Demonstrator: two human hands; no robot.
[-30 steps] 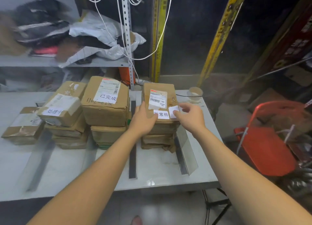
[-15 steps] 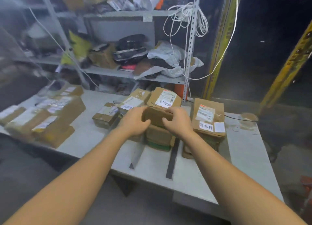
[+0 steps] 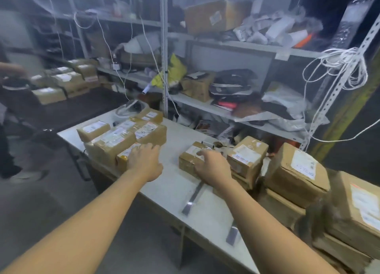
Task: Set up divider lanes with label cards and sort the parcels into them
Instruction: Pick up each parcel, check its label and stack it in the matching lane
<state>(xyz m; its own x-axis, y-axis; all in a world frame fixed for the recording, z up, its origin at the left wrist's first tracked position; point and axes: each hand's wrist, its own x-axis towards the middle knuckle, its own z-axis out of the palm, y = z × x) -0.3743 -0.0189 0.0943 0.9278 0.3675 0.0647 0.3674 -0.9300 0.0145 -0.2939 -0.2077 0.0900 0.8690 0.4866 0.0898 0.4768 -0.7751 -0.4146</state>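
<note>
Plainly, left hand (image 3: 146, 165) and right hand (image 3: 212, 167) cover 2 parcels (image 3: 186, 160) near 2 dividers (image 3: 193, 198).

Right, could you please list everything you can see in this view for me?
table: one, pale grey, centre.
loose parcels: about six, brown, table's far left end.
single parcel: one, brown, mid-table.
parcel stacks: three, brown, table's right side.
divider strips: two visible, dark, near table edge.
shelves: one grey rack, behind the table, holding bags and boxes.
cable: one, white, coiled on the rack's right post.
person: one, dark clothes, far left.
left hand: fingers straight, over the nearest loose parcel.
right hand: fingers curled on the single parcel.
</note>
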